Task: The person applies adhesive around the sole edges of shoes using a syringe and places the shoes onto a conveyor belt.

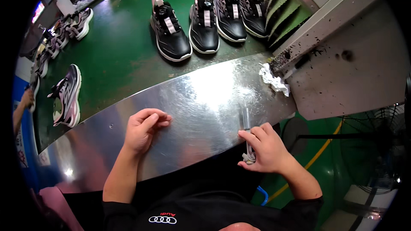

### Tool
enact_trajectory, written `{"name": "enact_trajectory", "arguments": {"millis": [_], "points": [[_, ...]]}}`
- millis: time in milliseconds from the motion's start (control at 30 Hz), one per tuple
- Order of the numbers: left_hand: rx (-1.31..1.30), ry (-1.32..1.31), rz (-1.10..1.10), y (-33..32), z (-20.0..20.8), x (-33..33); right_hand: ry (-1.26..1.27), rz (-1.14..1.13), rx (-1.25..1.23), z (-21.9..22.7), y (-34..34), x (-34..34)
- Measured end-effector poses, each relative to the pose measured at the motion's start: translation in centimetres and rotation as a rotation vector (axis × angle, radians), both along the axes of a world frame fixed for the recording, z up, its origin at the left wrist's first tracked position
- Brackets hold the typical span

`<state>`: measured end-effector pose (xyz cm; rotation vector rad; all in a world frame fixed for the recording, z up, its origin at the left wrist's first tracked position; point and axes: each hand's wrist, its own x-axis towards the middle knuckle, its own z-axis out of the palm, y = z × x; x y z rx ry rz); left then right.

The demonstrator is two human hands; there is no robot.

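Note:
My left hand (pixel 144 131) hovers over the shiny metal edge plate (pixel 184 119) of the bench, its fingers curled in toward the thumb with nothing visible in them. My right hand (pixel 266 147) is closed around a slim, shiny, blade-like tool (pixel 246 119) at the plate's near edge. The tool's flat end points away from me; at its near end is a crumpled greyish wrapping (pixel 249 157), partly hidden by my fingers. Beyond the plate, a black shoe (pixel 171 32) with white sole and pink pull tab stands beside another black shoe (pixel 204 25). Neither hand touches the shoes.
More black shoes (pixel 231 17) stand at the far right by green zigzag dividers (pixel 284 13). A purple-grey shoe (pixel 68 96) lies on its side at left, with several others behind it. Crumpled white paper (pixel 274 80) lies by the metal housing (pixel 342 68). Another person's hand (pixel 28 98) shows far left.

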<state>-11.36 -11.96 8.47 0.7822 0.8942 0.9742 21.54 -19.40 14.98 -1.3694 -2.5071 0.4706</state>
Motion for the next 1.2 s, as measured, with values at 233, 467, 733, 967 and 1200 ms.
{"name": "enact_trajectory", "arguments": {"millis": [233, 467, 733, 967, 1200], "points": [[0.006, -0.154, 0.032, 0.3, -0.3, -0.1, -0.385, 0.048, -0.018, 1.5, 2.9, 0.5], [0.115, -0.082, 0.228, -0.4, 2.0, -4.6, -0.522, 0.123, -0.181, 2.9, 2.2, 0.2], [0.001, -0.1, 0.911, -3.5, -1.4, -29.9, -0.184, 0.029, -0.098, 1.3, 3.2, 0.8], [0.072, 0.079, 0.914, -2.6, -2.5, -39.4, 0.231, 0.004, -0.359, 0.3, 2.0, 2.6], [-0.015, 0.125, 0.904, -2.6, -0.5, -33.3, 2.07, -0.29, -0.833, -4.7, 1.3, 3.3]]}}
